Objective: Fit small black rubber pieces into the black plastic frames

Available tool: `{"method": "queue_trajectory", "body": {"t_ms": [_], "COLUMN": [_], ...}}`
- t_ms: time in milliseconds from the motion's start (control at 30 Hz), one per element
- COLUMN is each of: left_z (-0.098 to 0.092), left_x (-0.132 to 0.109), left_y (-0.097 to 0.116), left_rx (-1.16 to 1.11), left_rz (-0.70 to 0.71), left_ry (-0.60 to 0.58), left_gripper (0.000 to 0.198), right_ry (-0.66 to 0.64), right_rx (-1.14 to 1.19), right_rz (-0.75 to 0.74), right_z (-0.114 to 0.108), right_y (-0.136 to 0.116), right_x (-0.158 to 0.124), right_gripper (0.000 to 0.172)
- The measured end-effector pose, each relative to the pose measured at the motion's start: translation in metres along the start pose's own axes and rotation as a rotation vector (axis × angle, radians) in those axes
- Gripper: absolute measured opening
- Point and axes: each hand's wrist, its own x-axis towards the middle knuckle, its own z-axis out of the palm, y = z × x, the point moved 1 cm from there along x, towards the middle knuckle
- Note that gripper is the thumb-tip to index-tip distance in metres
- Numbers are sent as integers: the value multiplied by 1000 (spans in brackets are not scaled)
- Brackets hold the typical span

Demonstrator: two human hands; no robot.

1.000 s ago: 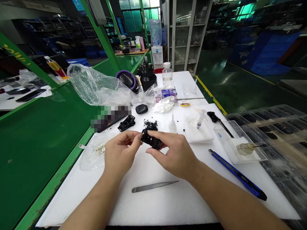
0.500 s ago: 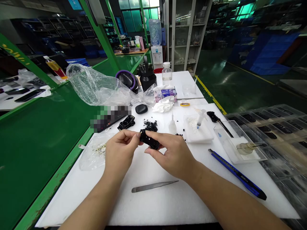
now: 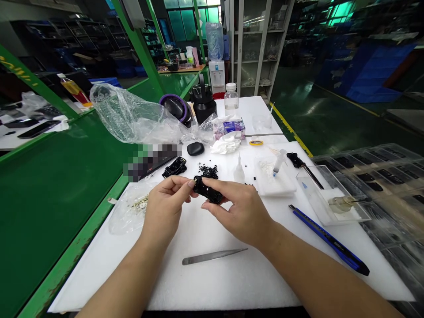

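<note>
A dim factory hall with green steel frames and shelving lies behind a white foam-covered tabletop [image 3: 232, 282], which fills the lower view beside a green bench on the left.

The biggest thing on it is a crumpled clear bag [image 3: 129, 117] at the far left, with a black jug [image 3: 202, 104] and a clear bottle [image 3: 231, 97] behind it. Clear trays [image 3: 371, 172] of dark pieces run along the right edge. A blue knife [image 3: 327, 240] lies slantwise at the right, well apart from the hands. Steel tweezers [image 3: 213, 256] lie flat just below the hands, tips toward the right. A small white dropper bottle [image 3: 238, 171] stands just beyond the hands, next to a heap of black bits [image 3: 208, 170].

The left hand [image 3: 164, 210] and the right hand [image 3: 243, 212] meet above the middle of the tabletop and share one black part [image 3: 208, 190]. The part is held off the surface, with its long axis running from upper left down to lower right. Left fingers [image 3: 187, 184] pinch its upper left end; right fingers [image 3: 221, 185] close over its lower right half, thumb beneath. Both hands are thus gripping it, neither loose. The right hand covers more of the part, the left only its tip.
</note>
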Motion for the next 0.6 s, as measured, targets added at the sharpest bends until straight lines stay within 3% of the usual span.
{"method": "queue_trajectory", "body": {"t_ms": [167, 300, 467, 600], "left_z": [0, 1, 8, 10], "left_x": [4, 1, -8, -6], "left_y": [-2, 2, 13, 9], "left_rx": [-126, 37, 261, 166], "left_rz": [-86, 11, 46, 28], "left_ry": [-78, -32, 111, 85], "left_gripper": [16, 15, 13, 14], "right_ry": [-17, -18, -11, -15], "right_rx": [33, 11, -81, -68], "right_rz": [46, 26, -23, 25], "right_z": [0, -1, 4, 6], "right_y": [3, 5, 4, 4], "right_x": [0, 0, -3, -3], "right_gripper": [44, 43, 43, 42]}}
